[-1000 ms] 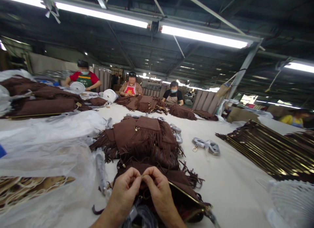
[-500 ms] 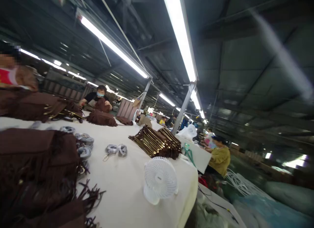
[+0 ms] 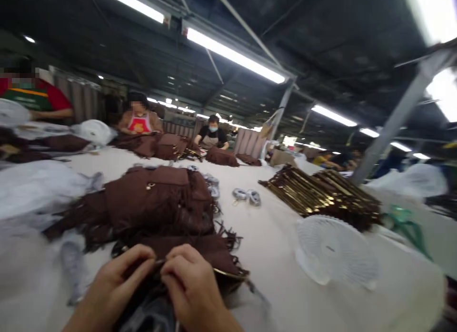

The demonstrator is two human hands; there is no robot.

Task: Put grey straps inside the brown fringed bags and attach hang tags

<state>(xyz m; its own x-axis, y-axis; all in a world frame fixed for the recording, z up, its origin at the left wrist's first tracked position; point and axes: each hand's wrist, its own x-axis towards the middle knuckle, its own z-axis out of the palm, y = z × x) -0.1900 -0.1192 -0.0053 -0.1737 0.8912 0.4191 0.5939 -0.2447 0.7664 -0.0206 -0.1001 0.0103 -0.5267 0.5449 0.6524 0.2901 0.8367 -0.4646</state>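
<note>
My left hand and my right hand are close together at the bottom of the head view. Thumbs and fingertips pinch at the edge of a brown fringed bag, whose rim shows a gold-coloured line at the right. What exactly lies between the fingertips is too blurred to make out. Dark and grey material shows below the hands. Just beyond lies a stack of brown bags with flaps, fringes and a small metal fitting.
On the white table stand a white fan and a pile of gold-edged brown pieces. Grey rolled straps lie between them and the bags. Clear plastic covers the left side. Several co-workers sit across the table.
My view has swung left and down, so the fan, pile and bags appear farther right. Both my hands and the bag under them have come into view.
</note>
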